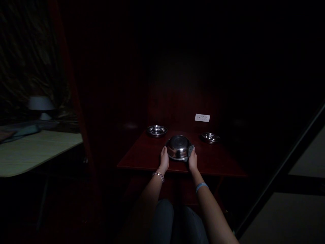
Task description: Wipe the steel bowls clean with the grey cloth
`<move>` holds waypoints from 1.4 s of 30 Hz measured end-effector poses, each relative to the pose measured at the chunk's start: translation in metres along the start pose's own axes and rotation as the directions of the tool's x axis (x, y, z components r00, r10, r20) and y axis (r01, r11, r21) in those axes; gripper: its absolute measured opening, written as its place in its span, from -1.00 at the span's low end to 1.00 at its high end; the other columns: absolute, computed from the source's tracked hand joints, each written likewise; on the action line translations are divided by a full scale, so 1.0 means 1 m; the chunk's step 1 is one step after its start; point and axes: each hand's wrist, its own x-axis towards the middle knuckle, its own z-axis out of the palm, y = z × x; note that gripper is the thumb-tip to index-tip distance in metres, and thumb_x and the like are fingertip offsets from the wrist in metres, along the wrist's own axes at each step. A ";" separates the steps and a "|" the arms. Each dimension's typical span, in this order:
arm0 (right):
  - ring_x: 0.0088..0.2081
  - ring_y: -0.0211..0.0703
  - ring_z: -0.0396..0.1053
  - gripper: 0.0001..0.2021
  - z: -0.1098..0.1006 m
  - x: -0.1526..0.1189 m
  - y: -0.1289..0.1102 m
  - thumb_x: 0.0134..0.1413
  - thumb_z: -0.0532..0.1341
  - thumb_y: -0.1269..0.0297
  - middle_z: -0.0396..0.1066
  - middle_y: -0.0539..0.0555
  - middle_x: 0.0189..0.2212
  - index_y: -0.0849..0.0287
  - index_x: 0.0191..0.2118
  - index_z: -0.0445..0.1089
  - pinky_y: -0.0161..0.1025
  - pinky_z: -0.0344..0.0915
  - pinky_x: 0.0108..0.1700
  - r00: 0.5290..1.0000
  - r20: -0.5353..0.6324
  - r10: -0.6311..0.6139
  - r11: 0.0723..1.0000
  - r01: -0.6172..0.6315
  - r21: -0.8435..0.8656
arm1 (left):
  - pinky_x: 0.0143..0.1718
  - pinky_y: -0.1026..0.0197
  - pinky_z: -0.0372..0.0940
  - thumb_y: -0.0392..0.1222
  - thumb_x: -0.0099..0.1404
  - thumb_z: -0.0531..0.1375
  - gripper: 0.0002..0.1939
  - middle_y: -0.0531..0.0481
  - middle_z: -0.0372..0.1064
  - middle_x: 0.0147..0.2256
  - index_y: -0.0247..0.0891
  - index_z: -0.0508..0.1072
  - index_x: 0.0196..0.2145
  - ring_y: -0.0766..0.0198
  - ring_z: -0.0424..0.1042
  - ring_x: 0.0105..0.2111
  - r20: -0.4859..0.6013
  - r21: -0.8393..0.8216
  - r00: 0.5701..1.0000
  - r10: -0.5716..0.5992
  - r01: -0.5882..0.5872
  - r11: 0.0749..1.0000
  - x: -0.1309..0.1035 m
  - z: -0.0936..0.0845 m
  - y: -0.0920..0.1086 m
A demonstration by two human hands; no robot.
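Observation:
A shiny metal bowl (178, 147) is held bottom up over the front part of a dark red table (144, 156). My left hand (164, 160) grips its left rim. On the right side, my right hand (193, 160) holds the rim together with a grey cloth (190, 150), which is pressed against the bowl. Two more metal dishes rest on the table farther back: one at the left (157, 130), upright, and a shallower one at the right (210, 137). Whether the held bowl touches the tabletop cannot be made out.
A white socket panel (202, 117) is on the dark red wall behind the table. At the far left, beyond a partition, stand a light-topped table (38, 149) and a white lamp (41, 103). My knees are below the table's front edge.

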 end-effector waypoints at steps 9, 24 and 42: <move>0.05 -0.02 0.45 -0.32 0.000 0.005 0.006 0.16 0.04 -0.28 0.53 0.17 0.00 0.23 0.06 0.49 -0.17 0.27 0.14 1.000 0.024 0.003 1.000 -0.004 0.026 | 0.25 0.01 0.19 -0.19 0.38 0.14 -0.77 -0.14 0.50 0.02 -0.25 0.51 -0.07 0.17 0.41 0.12 0.006 0.089 1.000 -0.029 0.029 0.996 0.007 -0.003 -0.003; -0.06 0.03 0.49 -0.37 0.004 -0.001 -0.004 0.11 0.10 -0.26 0.58 0.17 -0.13 0.25 -0.11 0.55 -0.11 0.34 0.06 0.999 0.019 0.029 0.995 -0.031 0.098 | 0.20 0.03 0.25 -0.15 0.38 0.15 -0.78 -0.13 0.54 -0.05 -0.27 0.53 -0.13 0.18 0.49 0.00 -0.123 -0.040 0.989 -0.076 0.072 0.997 0.015 -0.001 -0.001; 0.09 0.01 0.44 -0.32 0.006 0.004 0.006 0.24 -0.07 -0.23 0.50 0.22 0.04 0.24 0.11 0.43 -0.13 0.26 0.15 1.000 -0.013 -0.012 0.993 0.011 -0.119 | 0.29 0.07 0.10 -0.05 0.46 0.00 -0.56 -0.26 0.28 0.23 -0.30 0.32 0.18 0.11 0.27 0.24 -0.037 0.519 0.985 0.171 -0.127 0.845 0.007 0.002 -0.003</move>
